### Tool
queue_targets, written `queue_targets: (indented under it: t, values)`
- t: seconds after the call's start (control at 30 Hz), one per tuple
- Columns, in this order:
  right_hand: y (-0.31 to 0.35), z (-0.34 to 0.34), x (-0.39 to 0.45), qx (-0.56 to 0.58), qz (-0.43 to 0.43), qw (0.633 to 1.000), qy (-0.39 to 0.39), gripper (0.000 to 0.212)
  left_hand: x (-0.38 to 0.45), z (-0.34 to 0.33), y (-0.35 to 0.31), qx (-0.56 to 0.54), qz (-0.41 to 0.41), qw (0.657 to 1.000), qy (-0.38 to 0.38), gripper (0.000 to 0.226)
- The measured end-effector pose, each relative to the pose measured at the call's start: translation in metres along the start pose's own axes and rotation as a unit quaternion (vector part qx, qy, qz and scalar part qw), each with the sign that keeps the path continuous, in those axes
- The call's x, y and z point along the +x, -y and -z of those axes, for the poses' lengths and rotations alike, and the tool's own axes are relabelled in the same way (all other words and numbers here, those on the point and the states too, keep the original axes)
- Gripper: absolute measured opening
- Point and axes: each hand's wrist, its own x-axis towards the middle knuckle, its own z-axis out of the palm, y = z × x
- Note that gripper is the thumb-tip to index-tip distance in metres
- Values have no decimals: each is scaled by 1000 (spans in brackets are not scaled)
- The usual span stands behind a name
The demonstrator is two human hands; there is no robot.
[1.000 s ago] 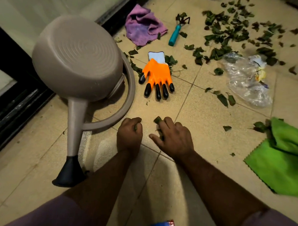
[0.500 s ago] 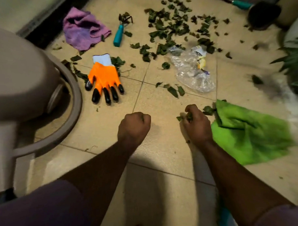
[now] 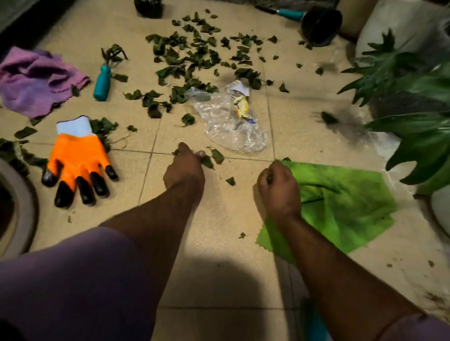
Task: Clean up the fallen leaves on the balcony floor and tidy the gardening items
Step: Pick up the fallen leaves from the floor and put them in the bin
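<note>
Fallen green leaves [image 3: 192, 57] lie scattered over the beige tiled floor, thickest at the far centre. My left hand [image 3: 184, 167] rests low on the floor, its fingers pinched on leaves at a tile joint. My right hand [image 3: 278, 188] is curled into a fist with leaf bits inside, over the near corner of a bright green cloth [image 3: 345, 205]. A single small leaf [image 3: 230, 181] lies between the two hands. An orange claw-tipped gardening glove [image 3: 77, 165] lies to the left.
A crumpled clear plastic bag [image 3: 228, 119] lies just beyond my hands. A teal-handled hand rake [image 3: 103, 76] and a purple cloth [image 3: 35, 80] sit at the left. The beige watering can [image 3: 16, 206] is at the left edge. Potted plants [image 3: 420, 100], black pots [image 3: 320, 25] and a teal trowel stand at the right and back.
The view swung right and forward, pushing the watering can to the left edge. My left hand reached forward onto leaves near the bag. My right hand stayed fisted at the green cloth's corner.
</note>
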Motion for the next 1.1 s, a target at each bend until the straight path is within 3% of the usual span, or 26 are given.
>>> queue_targets:
  t: [0.13,0.23,0.37,0.47,0.57,0.67,0.8,0.87,0.93,1.0,1.1]
  values:
    - [-23,10,16,-3,-50,998,37,28,21,-3,-17,-36,88,995,11,44]
    - [-26,10,17,-86,-69,992,56,35,23,-8,-23,-23,73,997,31,53]
    - [-16,5,20,-180,-17,978,104,55,17,-16,-27,90,-45,994,32,61]
    - [-9,3,29,-229,32,964,131,43,14,-22,-27,180,-125,975,39,42]
    - [-3,-2,33,-296,160,929,152,22,0,-25,-24,264,-204,943,19,24]
    - [5,3,27,-335,203,900,190,18,-28,-21,-10,274,-254,927,17,23]
    - [27,-7,-7,-288,247,896,231,20,-77,-8,26,242,-322,915,42,15]
    - [45,-12,-30,-173,212,928,255,17,-102,5,45,123,-246,959,70,14]
    - [69,-8,-54,43,83,960,265,22,-120,29,62,-113,-70,989,67,16]
    - [97,8,-81,204,-54,939,270,35,-134,50,74,-292,70,954,7,22]
    - [151,49,-124,335,-181,862,334,41,-177,107,80,-449,228,864,1,25]
